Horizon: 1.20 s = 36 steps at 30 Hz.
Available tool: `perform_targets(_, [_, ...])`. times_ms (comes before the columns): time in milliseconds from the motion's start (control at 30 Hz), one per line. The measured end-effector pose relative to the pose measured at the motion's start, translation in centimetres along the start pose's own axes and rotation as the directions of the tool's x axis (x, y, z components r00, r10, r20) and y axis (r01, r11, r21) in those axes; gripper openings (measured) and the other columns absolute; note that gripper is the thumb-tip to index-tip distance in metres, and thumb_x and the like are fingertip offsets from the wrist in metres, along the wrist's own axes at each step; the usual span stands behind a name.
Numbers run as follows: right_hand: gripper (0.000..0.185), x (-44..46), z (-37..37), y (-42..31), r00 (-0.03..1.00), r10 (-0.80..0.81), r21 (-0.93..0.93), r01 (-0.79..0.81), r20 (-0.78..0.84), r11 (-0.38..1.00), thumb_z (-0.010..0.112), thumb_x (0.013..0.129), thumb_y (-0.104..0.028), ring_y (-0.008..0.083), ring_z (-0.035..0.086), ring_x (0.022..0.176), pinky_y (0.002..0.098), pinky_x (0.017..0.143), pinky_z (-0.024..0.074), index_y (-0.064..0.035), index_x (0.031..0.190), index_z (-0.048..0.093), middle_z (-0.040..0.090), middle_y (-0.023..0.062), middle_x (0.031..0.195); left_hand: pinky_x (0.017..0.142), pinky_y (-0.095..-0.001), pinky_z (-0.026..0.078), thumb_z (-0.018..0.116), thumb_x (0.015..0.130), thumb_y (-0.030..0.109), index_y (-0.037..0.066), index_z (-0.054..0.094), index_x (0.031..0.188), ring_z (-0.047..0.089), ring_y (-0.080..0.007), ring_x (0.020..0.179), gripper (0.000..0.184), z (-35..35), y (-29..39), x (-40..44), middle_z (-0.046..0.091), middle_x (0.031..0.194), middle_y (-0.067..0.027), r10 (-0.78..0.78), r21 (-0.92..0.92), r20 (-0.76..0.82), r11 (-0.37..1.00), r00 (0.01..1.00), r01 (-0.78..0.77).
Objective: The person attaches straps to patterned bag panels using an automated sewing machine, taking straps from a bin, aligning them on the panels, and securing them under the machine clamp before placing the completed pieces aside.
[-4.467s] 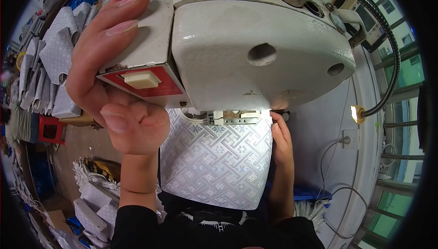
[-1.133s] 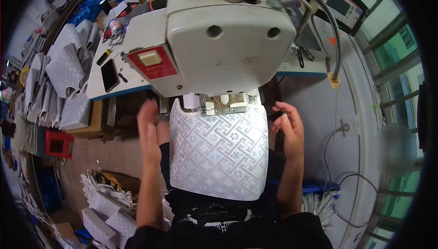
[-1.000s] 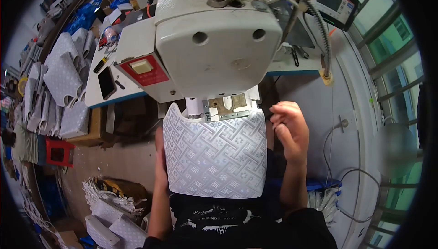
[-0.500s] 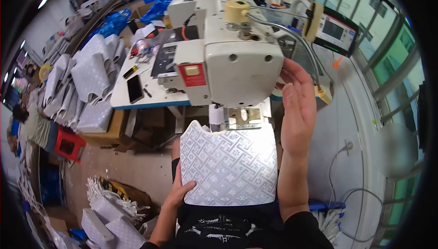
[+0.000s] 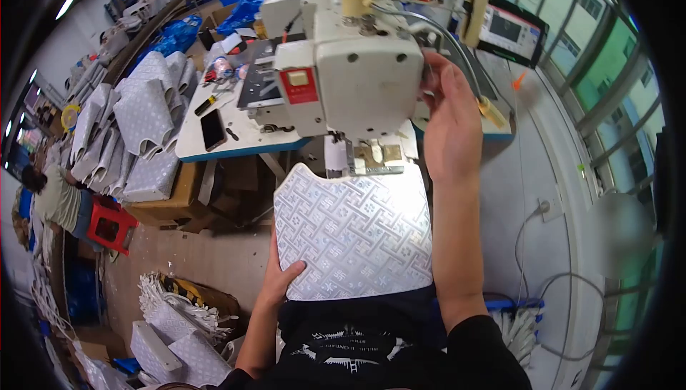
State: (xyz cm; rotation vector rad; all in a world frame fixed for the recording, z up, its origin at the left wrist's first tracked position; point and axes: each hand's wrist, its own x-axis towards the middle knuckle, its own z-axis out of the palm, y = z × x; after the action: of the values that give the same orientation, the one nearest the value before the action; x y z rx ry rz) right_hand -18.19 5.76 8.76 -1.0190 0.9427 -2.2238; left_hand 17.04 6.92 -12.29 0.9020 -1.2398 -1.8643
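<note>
A silvery white patterned panel (image 5: 354,236) hangs below the head of a sewing machine (image 5: 368,86), its top edge at the metal clamp plate (image 5: 377,161). My left hand (image 5: 281,279) grips the panel's left edge, thumb on top and the fingers hidden beneath. Raised beside the right side of the machine head, my right hand (image 5: 454,115) has its fingers curled near the housing. What those fingertips touch or hold is too small to make out.
Behind the machine's left side, a phone (image 5: 212,129) and small tools lie on the white table (image 5: 189,140). Stacks of patterned panels (image 5: 143,115) stand at the left, near a red stool (image 5: 112,224) and a seated person (image 5: 57,197). A control screen (image 5: 507,31) is at the right.
My left hand has come from the machine's switch box down to the panel's left edge. My right hand has left the panel's right side and risen beside the machine head. The view has tilted up.
</note>
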Motion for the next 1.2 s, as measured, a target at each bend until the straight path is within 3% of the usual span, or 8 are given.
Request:
perform_targets(133, [0.039, -1.5, -7.6, 5.6, 0.806, -0.387, 0.327, 0.255, 0.448, 0.910, 0.052, 0.110, -0.031, 0.0183, 0.056, 0.123, 0.0348, 0.106, 0.0391, 0.0001, 0.131, 0.065, 0.063, 0.0115, 0.129, 0.121, -0.0430, 0.036, 0.090, 0.074, 0.027, 0.001, 0.014, 0.166, 0.043, -0.0299, 0.147, 0.123, 0.9, 0.7, -0.5, 0.040, 0.160, -0.0183, -0.014, -0.011, -0.006, 1.000, 1.000, 0.014])
perform_targets(300, [0.034, -5.0, -7.7, 5.0, 0.888, -0.303, 0.126, 0.276, 0.347, 0.953, 0.054, 0.109, -0.028, 0.0211, 0.055, 0.127, 0.0374, 0.111, 0.0394, 0.0005, 0.124, 0.064, 0.060, 0.0107, 0.123, 0.119, -0.0430, 0.039, 0.091, 0.072, 0.027, 0.001, 0.016, 0.165, 0.048, -0.0297, 0.143, 0.123, 0.7, -0.3, -0.3, 0.044, 0.157, -0.0182, -0.016, 0.014, -0.033, 1.000, 0.999, 0.016])
perform_targets(533, [0.017, -10.4, -11.9, 5.1, 0.927, 0.375, -0.458, -0.336, -0.006, 0.823, 0.050, 0.110, -0.016, 0.0164, 0.055, 0.124, 0.0306, 0.107, 0.0424, -0.0019, 0.110, 0.060, 0.057, 0.0080, 0.121, 0.119, -0.0430, 0.037, 0.094, 0.070, 0.028, 0.000, 0.018, 0.164, 0.047, -0.0302, 0.142, 0.124, 1.1, -0.8, -0.8, 0.045, 0.155, -0.0187, -0.029, 0.068, -0.036, 0.997, 0.999, 0.032])
perform_targets(700, [0.017, -11.9, -16.7, 4.2, 0.951, 0.301, -0.755, -0.149, 0.068, 0.639, 0.049, 0.111, -0.016, 0.0127, 0.056, 0.110, 0.0285, 0.099, 0.0439, -0.0019, 0.111, 0.060, 0.062, 0.0068, 0.121, 0.118, -0.0421, 0.039, 0.096, 0.069, 0.030, -0.001, 0.017, 0.164, 0.048, -0.0300, 0.142, 0.127, 0.9, -0.7, -1.0, 0.045, 0.155, -0.0199, 0.013, 0.201, 0.061, 0.979, 0.998, -0.025])
perform_targets(833, [0.016, -12.1, -19.3, 3.6, 0.897, 0.440, -0.647, -0.356, -0.035, 0.674, 0.051, 0.110, -0.015, 0.0127, 0.055, 0.097, 0.0280, 0.093, 0.0441, -0.0040, 0.106, 0.062, 0.064, 0.0040, 0.107, 0.120, -0.0425, 0.036, 0.098, 0.068, 0.026, -0.002, 0.016, 0.164, 0.046, -0.0312, 0.143, 0.129, 4.4, 1.1, -1.0, 0.043, 0.156, -0.0201, -0.022, 0.281, 0.062, 0.960, 0.998, 0.004])
perform_targets(967, [0.030, -13.0, -26.4, 2.4, 0.809, 0.584, -0.789, -0.399, -0.063, 0.468, 0.045, 0.113, -0.024, 0.0132, 0.059, 0.092, 0.0276, 0.092, 0.0448, -0.0038, 0.100, 0.064, 0.066, 0.0027, 0.096, 0.119, -0.0418, 0.037, 0.098, 0.070, 0.025, -0.002, 0.015, 0.164, 0.047, -0.0298, 0.143, 0.129, 5.7, -0.1, 0.2, 0.043, 0.157, -0.0204, -0.015, 0.397, 0.232, 0.914, 0.973, -0.080])
perform_targets(1067, [0.048, -10.6, -24.9, 2.4, 0.780, 0.608, -0.631, -0.400, 0.146, 0.665, 0.039, 0.115, -0.039, 0.0146, 0.062, 0.089, 0.0297, 0.091, 0.0474, -0.0031, 0.098, 0.067, 0.068, 0.0037, 0.094, 0.118, -0.0415, 0.038, 0.098, 0.069, 0.027, -0.002, 0.015, 0.164, 0.047, -0.0290, 0.142, 0.130, 5.6, 0.0, 1.7, 0.044, 0.156, -0.0206, -0.031, 0.405, 0.225, 0.912, 0.974, -0.064])
perform_targets(1200, [0.052, -0.6, -19.3, 4.8, 0.832, 0.555, -0.114, -0.550, 0.014, 0.828, 0.041, 0.114, -0.046, 0.0184, 0.068, 0.092, 0.0365, 0.090, 0.0535, -0.0038, 0.126, 0.068, 0.071, 0.0076, 0.100, 0.117, -0.0412, 0.040, 0.100, 0.068, 0.029, -0.002, 0.014, 0.165, 0.049, -0.0290, 0.141, 0.133, 3.9, -1.4, 2.6, 0.044, 0.156, -0.0207, -0.047, 0.399, 0.251, 0.915, 0.967, -0.059])
